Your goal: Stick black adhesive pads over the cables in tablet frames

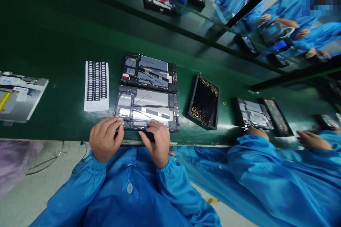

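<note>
An opened tablet (151, 97) lies at the table's near edge with its battery plates, dark tapes and thin cables showing. My left hand (106, 139) is closed at its near left corner, the fingertips pinched where a thin black cable (133, 122) runs along the near side. At the middle of that same side, my right hand (157, 142) has its thumb and fingers bent together against the edge; what lies between them is hidden. A second opened tablet (153, 63) sits directly behind the first, with small red and yellow spots on its left part.
Left of the tablets lies a white sheet of black stickers (97, 105); farther left is a metal-backed panel (25, 104). A black tray (190, 110) with small gold-tipped cables stands to the right. Beyond it, a co-worker's hand (257, 133) touches another tablet (252, 109). A shelf (186, 28) spans the back.
</note>
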Tool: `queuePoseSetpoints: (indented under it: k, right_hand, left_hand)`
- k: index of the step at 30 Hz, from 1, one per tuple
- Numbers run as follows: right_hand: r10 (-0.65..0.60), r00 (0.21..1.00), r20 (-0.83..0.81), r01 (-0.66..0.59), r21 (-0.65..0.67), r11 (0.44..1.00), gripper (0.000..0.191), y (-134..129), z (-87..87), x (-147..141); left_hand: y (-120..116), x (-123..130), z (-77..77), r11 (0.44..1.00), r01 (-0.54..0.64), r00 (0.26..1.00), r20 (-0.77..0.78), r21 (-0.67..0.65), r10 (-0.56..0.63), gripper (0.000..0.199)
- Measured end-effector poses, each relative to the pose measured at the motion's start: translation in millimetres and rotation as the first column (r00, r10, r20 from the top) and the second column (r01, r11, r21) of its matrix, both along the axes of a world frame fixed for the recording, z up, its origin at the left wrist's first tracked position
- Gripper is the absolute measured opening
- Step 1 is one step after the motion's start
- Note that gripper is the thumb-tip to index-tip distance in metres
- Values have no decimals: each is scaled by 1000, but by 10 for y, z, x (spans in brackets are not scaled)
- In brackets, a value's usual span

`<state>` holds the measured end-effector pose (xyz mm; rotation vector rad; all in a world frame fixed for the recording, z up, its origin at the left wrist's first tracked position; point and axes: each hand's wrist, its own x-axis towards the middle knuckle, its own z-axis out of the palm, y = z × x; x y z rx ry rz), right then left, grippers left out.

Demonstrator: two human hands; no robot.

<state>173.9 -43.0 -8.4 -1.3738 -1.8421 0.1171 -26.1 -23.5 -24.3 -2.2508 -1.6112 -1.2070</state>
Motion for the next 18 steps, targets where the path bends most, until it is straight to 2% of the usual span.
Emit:
queuePoseSetpoints:
  k: [7, 18]
  right_hand:
    - [-39, 999, 22, 40, -41, 998, 9, -8, 10, -65]
    - [-6, 1000, 28, 8, -68, 998, 14, -2, 20, -19]
  left_hand:
    - [7, 18, 20, 1000, 4, 1000, 0, -2, -4, 28]
    - [-7, 10, 0, 1000, 0, 1000, -3, -8, 0, 30]
